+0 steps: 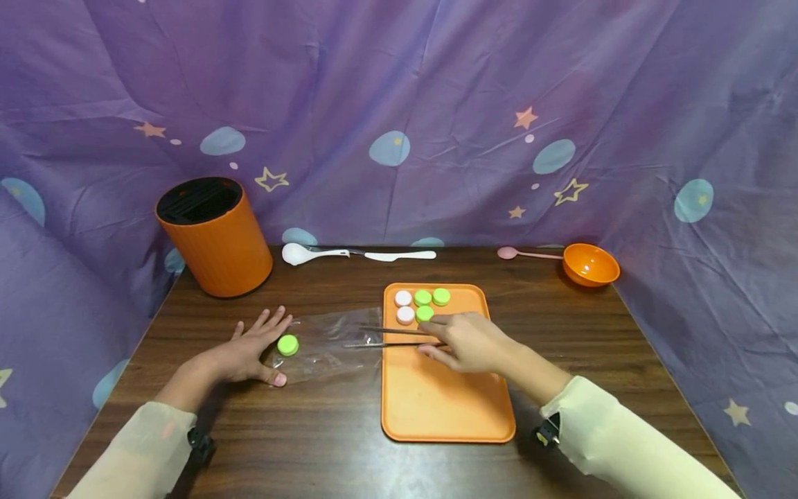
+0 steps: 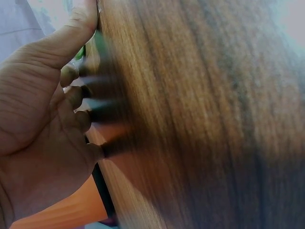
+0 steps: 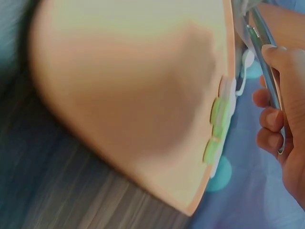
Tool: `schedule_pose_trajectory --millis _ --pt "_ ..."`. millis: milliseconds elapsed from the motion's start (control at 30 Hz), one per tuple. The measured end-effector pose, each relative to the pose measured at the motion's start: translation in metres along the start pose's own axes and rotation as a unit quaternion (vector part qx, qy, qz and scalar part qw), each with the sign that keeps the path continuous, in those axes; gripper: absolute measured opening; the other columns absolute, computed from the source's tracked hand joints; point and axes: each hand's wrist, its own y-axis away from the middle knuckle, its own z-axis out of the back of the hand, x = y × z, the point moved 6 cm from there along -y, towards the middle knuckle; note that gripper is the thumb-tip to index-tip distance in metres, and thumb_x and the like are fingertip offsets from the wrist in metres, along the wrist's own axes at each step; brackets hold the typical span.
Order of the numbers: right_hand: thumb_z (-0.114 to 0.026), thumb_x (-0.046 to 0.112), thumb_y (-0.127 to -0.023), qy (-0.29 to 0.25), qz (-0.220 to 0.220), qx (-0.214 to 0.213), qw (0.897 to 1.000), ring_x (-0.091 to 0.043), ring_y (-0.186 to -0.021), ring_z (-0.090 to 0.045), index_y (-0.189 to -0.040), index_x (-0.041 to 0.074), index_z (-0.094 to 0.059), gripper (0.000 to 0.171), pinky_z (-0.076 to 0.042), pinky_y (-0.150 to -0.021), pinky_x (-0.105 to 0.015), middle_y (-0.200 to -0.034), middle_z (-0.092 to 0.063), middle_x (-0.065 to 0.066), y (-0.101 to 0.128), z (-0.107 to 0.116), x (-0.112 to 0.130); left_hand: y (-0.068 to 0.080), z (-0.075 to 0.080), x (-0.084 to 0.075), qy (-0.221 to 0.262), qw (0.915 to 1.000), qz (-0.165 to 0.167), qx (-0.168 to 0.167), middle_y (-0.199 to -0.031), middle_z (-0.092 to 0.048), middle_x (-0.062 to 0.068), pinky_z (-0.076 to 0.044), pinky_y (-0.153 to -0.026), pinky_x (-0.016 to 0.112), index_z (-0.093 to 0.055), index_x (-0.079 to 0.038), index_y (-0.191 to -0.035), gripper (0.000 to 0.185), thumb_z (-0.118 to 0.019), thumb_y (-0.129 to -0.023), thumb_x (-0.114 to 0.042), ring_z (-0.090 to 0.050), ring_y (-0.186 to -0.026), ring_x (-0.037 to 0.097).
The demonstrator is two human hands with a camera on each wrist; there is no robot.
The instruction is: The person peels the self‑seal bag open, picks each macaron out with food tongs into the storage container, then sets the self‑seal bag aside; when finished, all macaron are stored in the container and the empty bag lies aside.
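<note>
My left hand [image 1: 252,350] rests with spread fingers and thumb at the left end of a clear plastic bag [image 1: 339,326] lying on the table. Between thumb and forefinger a round green cap [image 1: 288,345] overlaps that end. Above an orange tray [image 1: 445,409], my right hand [image 1: 464,342] grips long metal tweezers [image 1: 405,344], arms spread apart and tips pointing left over the bag. Nothing shows between the tips. In the right wrist view, fingers and thumb wrap the tweezers [image 3: 269,83]. Two whitish caps [image 1: 404,299] and three green caps [image 1: 441,296] sit at the tray's far end.
An orange knife block [image 1: 221,242] stands at the back left. Along the rear edge lie a white ladle [image 1: 302,254], a white knife [image 1: 399,256] and a pink spoon [image 1: 508,253], with an orange bowl [image 1: 591,265] at the right. A purple curtain [image 1: 349,138] hangs behind.
</note>
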Motion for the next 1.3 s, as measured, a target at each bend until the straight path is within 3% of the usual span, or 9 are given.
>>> schedule_pose_trajectory --millis 267,533,767,967,1200,1300 --pt "-0.071 0.044 -0.107 0.002 -0.01 0.043 0.999 -0.015 -0.082 -0.077 -0.129 0.01 -0.079 0.041 -0.065 -0.068 -0.04 -0.113 -0.082 0.001 -0.029 -0.018 0.015 0.002 0.001 -0.002 -0.004 1.0 -0.002 -0.004 -0.187 0.005 0.019 0.015 -0.124 0.086 -0.017 -0.014 -0.179 0.142 -0.087 -0.072 -0.078 0.013 -0.171 0.051" --pt "-0.069 0.047 -0.108 0.002 0.016 0.05 0.999 -0.007 -0.072 -0.067 -0.114 0.015 -0.078 0.034 -0.059 -0.061 -0.032 -0.092 -0.073 0.006 -0.053 -0.031 0.029 0.002 0.001 -0.003 -0.008 0.9998 -0.01 -0.012 -0.187 0.004 0.02 0.012 -0.123 0.088 -0.018 -0.013 -0.179 0.143 -0.086 -0.071 -0.078 0.011 -0.171 0.053" --pt "-0.066 0.047 -0.11 0.014 0.019 0.057 0.998 -0.015 -0.087 -0.079 -0.132 0.01 -0.076 0.045 -0.066 -0.069 -0.037 -0.113 -0.081 -0.001 -0.069 -0.038 0.037 0.002 0.001 -0.003 0.003 1.0 -0.006 -0.003 -0.187 0.007 0.018 0.016 -0.124 0.085 -0.016 -0.013 -0.179 0.143 -0.088 -0.072 -0.076 0.014 -0.171 0.051" --pt "-0.065 0.046 -0.11 0.021 0.022 0.053 0.998 -0.012 -0.076 -0.074 -0.124 0.011 -0.077 0.039 -0.063 -0.064 -0.034 -0.099 -0.077 0.002 -0.079 -0.04 0.044 0.002 0.001 -0.002 0.007 1.0 -0.001 0.002 -0.187 0.008 0.016 0.018 -0.125 0.084 -0.015 -0.014 -0.179 0.143 -0.087 -0.072 -0.077 0.016 -0.171 0.049" --pt "-0.064 0.048 -0.111 0.028 0.017 0.061 0.998 -0.014 -0.082 -0.078 -0.127 0.01 -0.077 0.043 -0.065 -0.063 -0.035 -0.106 -0.08 0.0 -0.086 -0.046 0.048 0.002 0.001 -0.003 0.01 0.9999 -0.001 0.005 -0.187 0.009 0.017 0.018 -0.125 0.083 -0.014 -0.014 -0.179 0.144 -0.087 -0.072 -0.076 0.017 -0.171 0.05" --pt "-0.063 0.049 -0.111 0.029 0.013 0.064 0.997 -0.013 -0.08 -0.077 -0.121 0.013 -0.077 0.04 -0.063 -0.062 -0.034 -0.103 -0.079 0.001 -0.089 -0.047 0.049 0.002 0.001 -0.005 0.01 0.9999 0.002 0.005 -0.187 0.009 0.017 0.018 -0.125 0.083 -0.014 -0.014 -0.179 0.143 -0.088 -0.072 -0.075 0.016 -0.171 0.049"
